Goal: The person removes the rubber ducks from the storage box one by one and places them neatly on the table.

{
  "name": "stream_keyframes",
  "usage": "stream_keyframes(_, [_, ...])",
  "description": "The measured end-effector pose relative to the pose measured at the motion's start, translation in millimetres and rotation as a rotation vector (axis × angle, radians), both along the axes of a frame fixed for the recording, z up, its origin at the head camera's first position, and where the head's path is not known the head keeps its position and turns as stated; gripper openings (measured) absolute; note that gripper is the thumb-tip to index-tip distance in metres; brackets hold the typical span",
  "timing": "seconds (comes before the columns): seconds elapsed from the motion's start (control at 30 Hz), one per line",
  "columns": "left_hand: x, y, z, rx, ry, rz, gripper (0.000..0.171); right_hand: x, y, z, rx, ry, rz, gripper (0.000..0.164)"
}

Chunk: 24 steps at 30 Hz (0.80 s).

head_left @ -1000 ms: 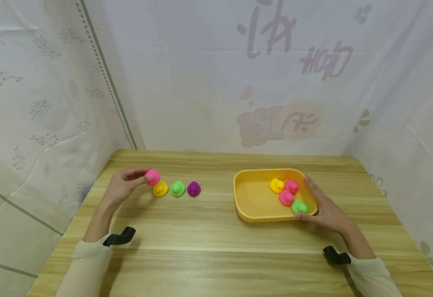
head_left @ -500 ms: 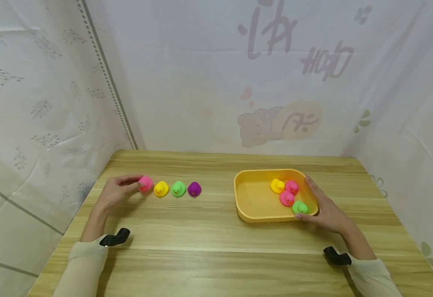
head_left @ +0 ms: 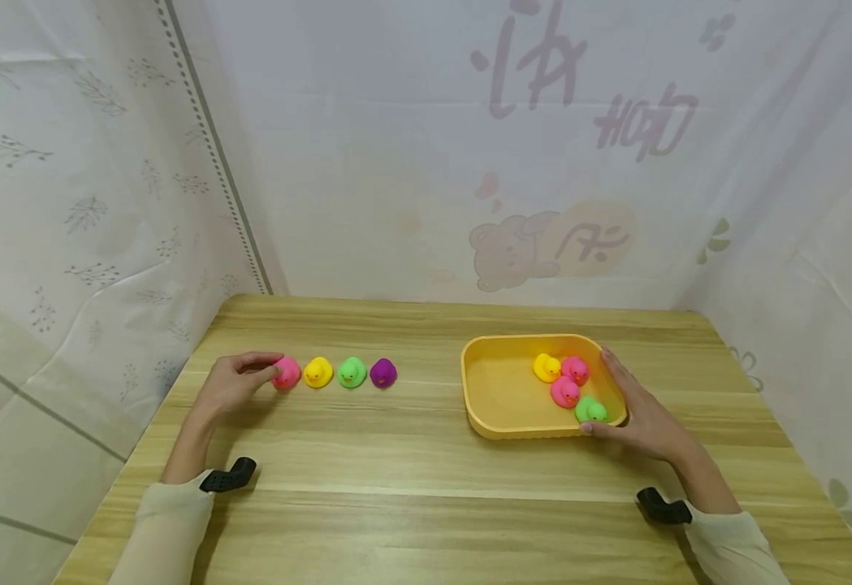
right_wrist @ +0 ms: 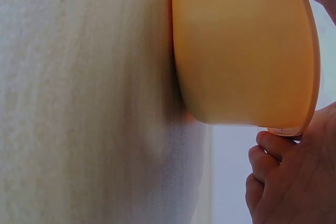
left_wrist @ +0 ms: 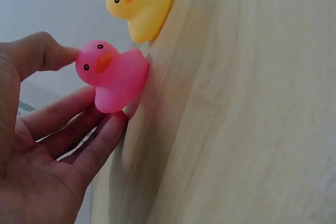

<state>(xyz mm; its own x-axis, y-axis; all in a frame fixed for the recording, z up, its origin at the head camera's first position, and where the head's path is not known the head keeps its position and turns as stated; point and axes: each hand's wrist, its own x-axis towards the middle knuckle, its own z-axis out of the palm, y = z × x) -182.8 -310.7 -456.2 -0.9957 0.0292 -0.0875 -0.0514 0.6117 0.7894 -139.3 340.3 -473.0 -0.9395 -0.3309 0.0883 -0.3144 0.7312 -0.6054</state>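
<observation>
In the head view, a pink rounded toy duck of smooth, rubbery look [head_left: 288, 374] is pinched by the left hand [head_left: 228, 386] at the left end of a row on the wood-grained surface [head_left: 426, 536]. The row is continued to the right by a yellow toy duck [head_left: 318, 373], a green toy duck [head_left: 352, 373] and a purple toy duck [head_left: 383, 374], all set apart by small gaps. Well to the right, a yellow rectangular tray with rounded corners [head_left: 502, 394] is held at its right end by the right hand [head_left: 641, 418], the thumb being laid over the near rim and the fingers along the right side. Its right half is occupied by a second yellow duck [head_left: 546, 368], two more pink ducks [head_left: 565, 392] and, nearest the thumb, a second green duck [head_left: 590, 410].

In the left wrist view, the pink duck is seen upright with its base down at the surface; the grip is closed on it, the head being touched by the thumb and the body by the fingertips.

In the right wrist view, the tray's outer wall is shown, and its rim is held in the right grip; part of that hand is cut off by the frame.
</observation>
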Motion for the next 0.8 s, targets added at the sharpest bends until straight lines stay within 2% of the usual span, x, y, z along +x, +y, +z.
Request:
stream_keyframes(0.27, [-0.6, -0.7, 0.0, -0.024, -0.017, -0.037, 0.05, -0.5, 1.3, -1.9, -0.007, -0.008, 0.003, 0.123])
stream_keyframes(0.57, [0.9, -1.2, 1.3, -0.055, 0.0, -0.057, 0.048, -0.8, 1.6, -1.9, -0.002, -0.01, 0.001, 0.123])
stream_keyframes(0.8, [1.4, -4.9, 1.2, -0.004, -0.016, -0.054, 0.053, -0.8, 0.9, -1.4, 0.0, -0.015, -0.004, 0.123])
